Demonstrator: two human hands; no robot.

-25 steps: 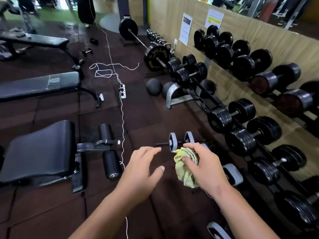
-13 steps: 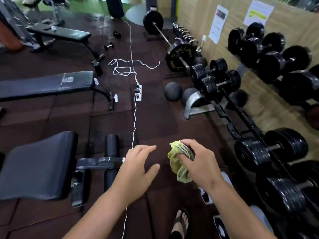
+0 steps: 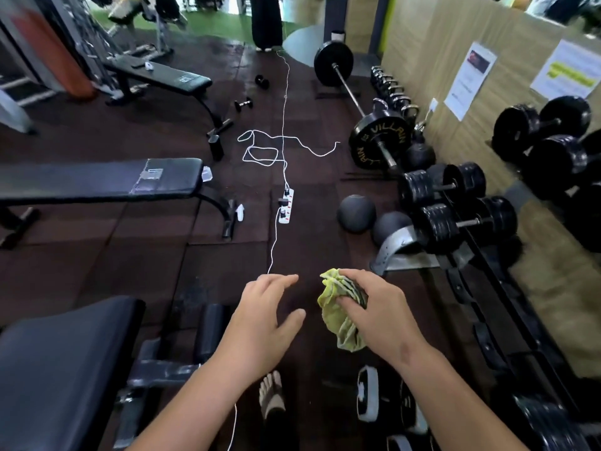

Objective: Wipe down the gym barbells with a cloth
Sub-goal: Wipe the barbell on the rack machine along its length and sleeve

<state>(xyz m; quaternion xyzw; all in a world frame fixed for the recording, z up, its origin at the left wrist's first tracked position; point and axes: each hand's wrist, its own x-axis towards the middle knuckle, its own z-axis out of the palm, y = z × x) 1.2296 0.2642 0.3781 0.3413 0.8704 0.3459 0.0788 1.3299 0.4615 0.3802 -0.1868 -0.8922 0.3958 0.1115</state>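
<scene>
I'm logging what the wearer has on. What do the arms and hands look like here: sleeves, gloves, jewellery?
Both forearms are bare to the frame's bottom edge: no sleeves show. The left hand and right hand wear no gloves, and no rings, watch or wristband are visible. Nothing is marked on either arm.

Single head-worn wide-angle view, looking forward and down across the gym floor (image 3: 305, 242), both forearms close below

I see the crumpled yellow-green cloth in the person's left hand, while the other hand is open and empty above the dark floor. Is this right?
Not quite. In the head view the crumpled yellow-green cloth is gripped by the right hand; the left hand is the open, empty one above the dark floor.
</scene>
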